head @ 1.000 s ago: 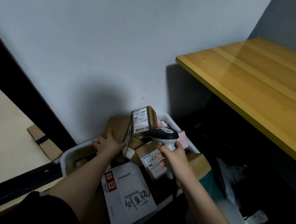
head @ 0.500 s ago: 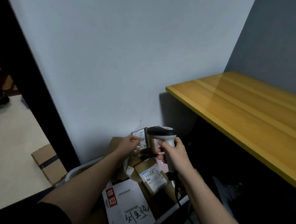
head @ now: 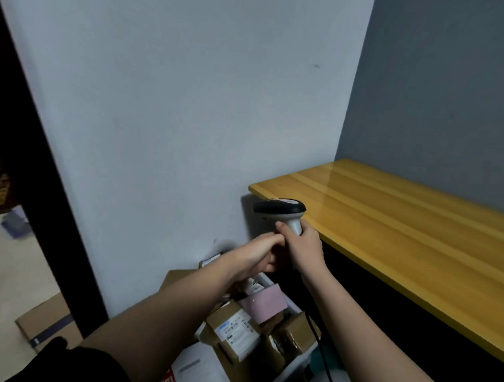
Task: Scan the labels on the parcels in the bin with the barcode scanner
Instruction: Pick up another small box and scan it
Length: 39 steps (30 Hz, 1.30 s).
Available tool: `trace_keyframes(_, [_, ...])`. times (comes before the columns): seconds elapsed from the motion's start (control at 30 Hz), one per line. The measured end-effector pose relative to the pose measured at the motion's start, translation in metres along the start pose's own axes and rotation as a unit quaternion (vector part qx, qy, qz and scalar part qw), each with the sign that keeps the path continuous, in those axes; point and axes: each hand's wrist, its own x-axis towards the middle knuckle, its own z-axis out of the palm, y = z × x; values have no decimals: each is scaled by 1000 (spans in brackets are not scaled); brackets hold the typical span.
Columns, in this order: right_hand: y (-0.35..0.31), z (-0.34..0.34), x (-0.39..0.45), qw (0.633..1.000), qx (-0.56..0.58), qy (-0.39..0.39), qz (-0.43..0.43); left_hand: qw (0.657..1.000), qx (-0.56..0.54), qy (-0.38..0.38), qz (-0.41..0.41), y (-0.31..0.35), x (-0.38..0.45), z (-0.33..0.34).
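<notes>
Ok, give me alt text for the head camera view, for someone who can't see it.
Both hands meet in front of a pale wall: the right hand holds a barcode scanner upright, the left hand touching it. Below sits a white bin of cardboard parcels; a wooden tabletop lies right.
</notes>
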Motion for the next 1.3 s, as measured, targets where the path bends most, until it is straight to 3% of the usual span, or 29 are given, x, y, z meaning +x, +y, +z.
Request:
trace_keyframes(0.2, [-22,-40,16,996,78,49,16,996,62,-44,40,35,3,39])
trace_keyframes(0.4, [-40,-80,29,987,133,86,21,979,189,-34,67,64,12,75])
trace_keyframes(0.63, [-44,-142,46,978,162,109,73,971,214,2,109,86,39,135])
trace_keyframes(1.1, [14,-246,68,983,29,94,157,968,241,9,76,78,114,242])
trace_keyframes(1.3, [47,-266,78,975,44,122,182,961,261,-73,47,67,131,264])
